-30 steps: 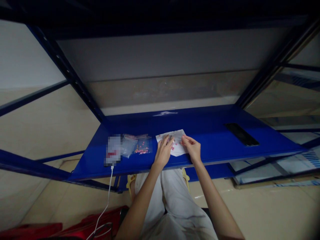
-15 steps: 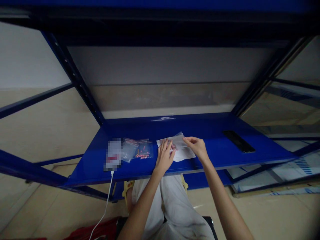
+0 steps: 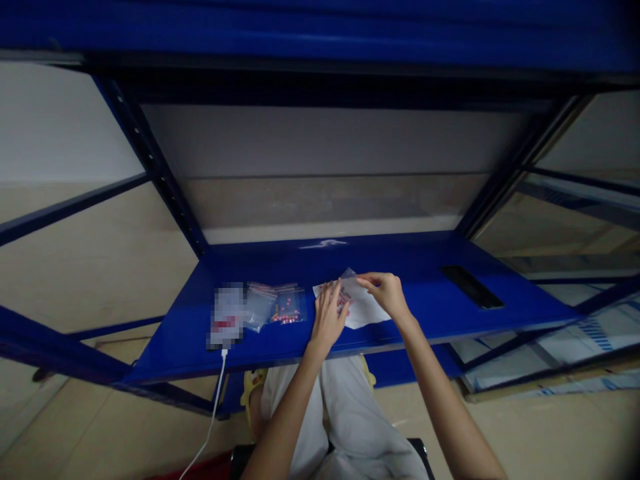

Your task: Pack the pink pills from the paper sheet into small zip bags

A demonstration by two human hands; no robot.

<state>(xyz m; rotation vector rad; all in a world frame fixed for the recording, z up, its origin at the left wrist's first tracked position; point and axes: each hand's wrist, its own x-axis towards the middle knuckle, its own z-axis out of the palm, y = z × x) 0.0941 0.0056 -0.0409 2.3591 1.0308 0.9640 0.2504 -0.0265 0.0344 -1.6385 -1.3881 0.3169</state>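
Both my hands work over a white paper sheet (image 3: 367, 311) on a blue metal shelf (image 3: 400, 300). My left hand (image 3: 329, 320) has its fingers on a small clear zip bag (image 3: 347, 285), with pink beads or pills (image 3: 343, 301) showing by the fingertips. My right hand (image 3: 384, 295) pinches the bag's upper part from the right. To the left lie two more clear zip bags (image 3: 259, 307) (image 3: 289, 305) holding pink-red beads. The bag's lower part is hidden behind my left fingers.
A pixelated object (image 3: 227, 315) with a white cable (image 3: 213, 417) sits left of the bags. A black phone (image 3: 471, 287) lies at the right of the shelf. Blue uprights (image 3: 150, 160) frame the shelf, and my pale trousers (image 3: 345, 420) show below its front edge.
The clear bag has risen off the paper and its top has shifted left. My right hand has moved left with it. The shelf sits lower in the view.
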